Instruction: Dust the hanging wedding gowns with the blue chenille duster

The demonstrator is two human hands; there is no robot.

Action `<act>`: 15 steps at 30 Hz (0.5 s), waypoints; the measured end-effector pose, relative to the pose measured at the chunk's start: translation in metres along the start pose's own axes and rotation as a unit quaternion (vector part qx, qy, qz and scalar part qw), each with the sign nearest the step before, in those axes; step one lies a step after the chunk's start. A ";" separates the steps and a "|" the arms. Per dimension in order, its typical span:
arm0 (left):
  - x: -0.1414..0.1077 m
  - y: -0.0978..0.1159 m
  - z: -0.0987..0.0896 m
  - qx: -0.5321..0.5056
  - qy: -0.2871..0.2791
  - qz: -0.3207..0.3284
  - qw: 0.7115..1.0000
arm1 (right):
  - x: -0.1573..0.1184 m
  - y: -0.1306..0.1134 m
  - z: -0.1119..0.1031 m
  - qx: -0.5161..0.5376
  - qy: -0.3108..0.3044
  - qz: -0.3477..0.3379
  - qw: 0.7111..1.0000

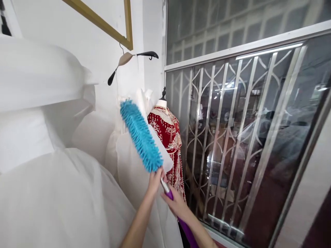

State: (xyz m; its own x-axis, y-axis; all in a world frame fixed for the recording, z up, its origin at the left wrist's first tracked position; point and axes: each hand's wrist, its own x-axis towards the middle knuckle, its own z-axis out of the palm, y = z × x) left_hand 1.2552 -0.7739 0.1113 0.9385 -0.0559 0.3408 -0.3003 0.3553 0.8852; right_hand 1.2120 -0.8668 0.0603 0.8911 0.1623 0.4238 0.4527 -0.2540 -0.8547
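Note:
A duster with a blue fluffy microfibre head (141, 135) and a purple handle (186, 231) points up and to the left. My left hand (154, 179) grips the base of the blue head. My right hand (176, 203) is closed around the handle just below its silver neck. The duster head is raised in front of a white gown (134, 172) and a red embroidered dress (169, 134) on a mannequin.
Large white tulle gowns (51, 193) fill the left side. A hanger (124, 60) dangles from a black wall hook (148, 54) under a gold picture frame. At the right is a window with a metal grille (232, 144).

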 end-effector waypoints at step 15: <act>0.085 0.005 0.030 0.032 0.012 0.040 0.999 | 0.088 0.025 -0.031 0.000 0.014 -0.045 0.999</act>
State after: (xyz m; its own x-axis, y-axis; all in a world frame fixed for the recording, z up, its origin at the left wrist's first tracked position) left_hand 1.3281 -0.8046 0.1538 0.9150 -0.0072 0.4034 -0.3832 0.2974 0.8745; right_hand 1.3028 -0.8882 0.0851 0.8469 0.1571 0.5080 0.5317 -0.2394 -0.8124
